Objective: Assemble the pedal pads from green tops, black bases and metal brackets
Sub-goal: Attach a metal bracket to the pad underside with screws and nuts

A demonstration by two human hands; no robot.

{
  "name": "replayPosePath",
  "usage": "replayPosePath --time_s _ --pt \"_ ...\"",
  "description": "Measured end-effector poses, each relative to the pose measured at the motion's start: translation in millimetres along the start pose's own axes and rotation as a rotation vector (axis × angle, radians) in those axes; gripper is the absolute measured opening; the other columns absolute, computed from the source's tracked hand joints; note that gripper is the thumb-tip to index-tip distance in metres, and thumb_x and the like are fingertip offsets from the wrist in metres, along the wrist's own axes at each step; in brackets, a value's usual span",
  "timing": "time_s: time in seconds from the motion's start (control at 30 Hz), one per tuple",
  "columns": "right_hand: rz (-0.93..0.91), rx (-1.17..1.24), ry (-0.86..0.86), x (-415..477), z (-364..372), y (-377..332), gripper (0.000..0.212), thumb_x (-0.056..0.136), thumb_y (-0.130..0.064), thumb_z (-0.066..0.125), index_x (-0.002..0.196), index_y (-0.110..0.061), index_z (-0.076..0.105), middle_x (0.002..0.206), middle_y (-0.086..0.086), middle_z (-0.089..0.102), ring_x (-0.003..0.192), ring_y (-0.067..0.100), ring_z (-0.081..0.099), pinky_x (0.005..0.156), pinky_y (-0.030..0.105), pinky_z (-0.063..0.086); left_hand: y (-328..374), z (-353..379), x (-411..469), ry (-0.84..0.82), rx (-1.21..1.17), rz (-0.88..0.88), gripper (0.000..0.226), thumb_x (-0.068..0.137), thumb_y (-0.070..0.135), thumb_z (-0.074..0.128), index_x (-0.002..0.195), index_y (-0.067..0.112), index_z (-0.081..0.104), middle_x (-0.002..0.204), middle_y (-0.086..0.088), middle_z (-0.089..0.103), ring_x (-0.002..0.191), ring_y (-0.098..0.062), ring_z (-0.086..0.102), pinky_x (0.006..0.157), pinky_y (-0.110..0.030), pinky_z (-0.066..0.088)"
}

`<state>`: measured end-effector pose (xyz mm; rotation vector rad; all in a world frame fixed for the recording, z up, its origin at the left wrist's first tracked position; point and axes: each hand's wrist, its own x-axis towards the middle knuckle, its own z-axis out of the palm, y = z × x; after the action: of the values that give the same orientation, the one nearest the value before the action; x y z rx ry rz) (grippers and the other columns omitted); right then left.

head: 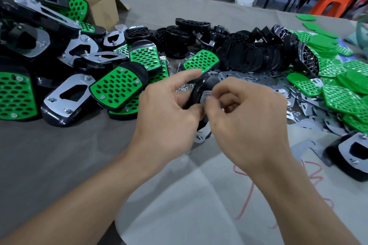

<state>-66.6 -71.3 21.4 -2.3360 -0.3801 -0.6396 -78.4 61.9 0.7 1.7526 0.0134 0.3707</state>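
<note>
Green perforated tops, black bases, orange stool

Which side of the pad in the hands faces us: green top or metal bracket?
Bracket side: the left hand holds the black base tilted, metal bracket showing, right hand pinching it.

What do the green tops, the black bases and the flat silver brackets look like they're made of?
Green tops: probably moulded plastic; glossy, uniform colour, neat perforations.
Black bases: likely plastic or rubber; dull sheen, moulded grids.
Silver brackets: thin sheet metal, alloy unclear; bright, flat, reflective.
</note>
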Motion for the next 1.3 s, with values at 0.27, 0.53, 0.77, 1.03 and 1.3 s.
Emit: replayPosePath --time_s 0.27,0.53,0.77,1.03,1.3 --pt "-0.017 -0.104 -0.046 0.2 5.9 -3.1 0.031 0.090 -0.031 0.055 0.064 -0.013 0.056 0.049 -0.001 0.045 0.054 0.029 0.046 0.056 0.039 0.043 -1.9 1.1 -0.8 0.011 0.017 -0.003 0.056 0.072 0.008 0.069 0.121 0.036 0.070 0.071 0.002 0.077 0.056 -0.008 0.054 0.055 -0.028 0.052" --pt "-0.011 0.174 -0.003 -0.5 -1.8 2.1 0.009 0.079 -0.018 0.068 0.071 -0.021 0.065 0.062 -0.009 0.060 0.051 0.018 0.052 0.049 0.032 0.045 -3.2 0.8 -0.4 0.000 0.009 -0.009 0.057 0.074 0.005 0.071 0.119 0.039 0.070 0.075 0.004 0.078 0.064 -0.015 0.064 0.065 -0.037 0.061" --pt "0.017 -0.121 0.050 -8.0 6.4 -15.1 0.016 0.089 -0.025 0.061 0.075 -0.018 0.065 0.058 -0.001 0.062 0.060 0.031 0.058 0.060 0.039 0.046 -1.1 3.7 -1.5 0.018 0.008 0.005 0.056 0.075 0.015 0.069 0.121 0.045 0.064 0.082 -0.015 0.076 0.068 -0.027 0.068 0.066 -0.056 0.059" --pt "0.190 0.170 -0.001 -4.0 6.1 -3.0 0.026 0.086 -0.035 0.064 0.066 -0.019 0.064 0.053 -0.010 0.062 0.049 0.014 0.054 0.054 0.030 0.044 -2.2 3.3 -1.0 0.008 0.032 0.023 0.056 0.077 0.007 0.069 0.126 0.035 0.068 0.082 0.017 0.078 0.083 -0.009 0.078 0.079 -0.039 0.064" --pt "-0.010 -0.074 0.026 -2.9 -0.2 -4.4 0.012 0.081 -0.025 0.064 0.072 -0.017 0.065 0.056 -0.004 0.062 0.054 0.025 0.057 0.057 0.035 0.049 0.8 5.0 -6.1 0.023 0.164 0.091 0.057 0.076 0.019 0.066 0.128 0.042 0.063 0.089 -0.011 0.077 0.082 -0.021 0.074 0.081 -0.048 0.060"
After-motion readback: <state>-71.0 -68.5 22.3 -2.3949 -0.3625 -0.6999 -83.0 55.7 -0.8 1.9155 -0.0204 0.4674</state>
